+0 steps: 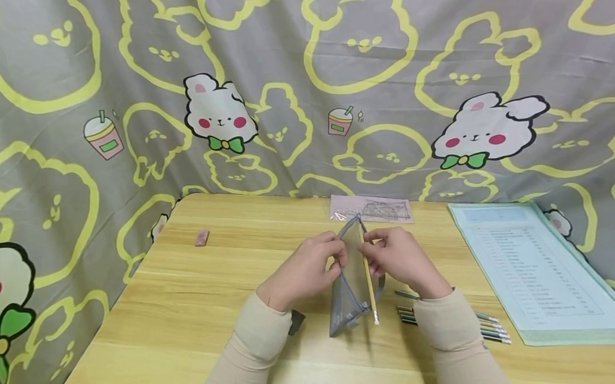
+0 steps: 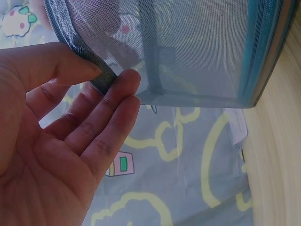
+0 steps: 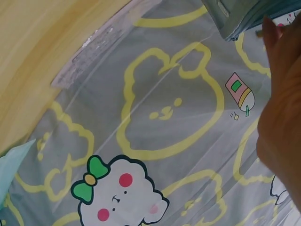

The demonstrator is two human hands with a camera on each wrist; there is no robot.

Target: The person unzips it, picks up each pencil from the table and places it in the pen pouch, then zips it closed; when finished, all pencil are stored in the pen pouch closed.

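Observation:
A grey-blue mesh zip pouch [image 1: 339, 311] stands unzipped above the table. My left hand [image 1: 310, 266] pinches one zipper edge of it between thumb and fingers, as the left wrist view shows close up on the mesh pouch [image 2: 202, 70]. My right hand [image 1: 400, 256] holds a yellow pencil [image 1: 371, 288] at the pouch's mouth, its eraser end toward me. Whether the pencil's far tip is inside the pouch, I cannot tell. Only part of the right hand [image 3: 287, 103] appears in the right wrist view, beside a pouch corner [image 3: 230, 19].
Several pencils [image 1: 493, 325] lie by the right forearm, partly hidden beneath it. A pink eraser [image 1: 202, 238] is at the left. A clear plastic packet [image 1: 389, 209] lies at the back, a light-blue printed sheet [image 1: 538, 277] at the right. Something dark [image 1: 296, 322] shows beside the left cuff.

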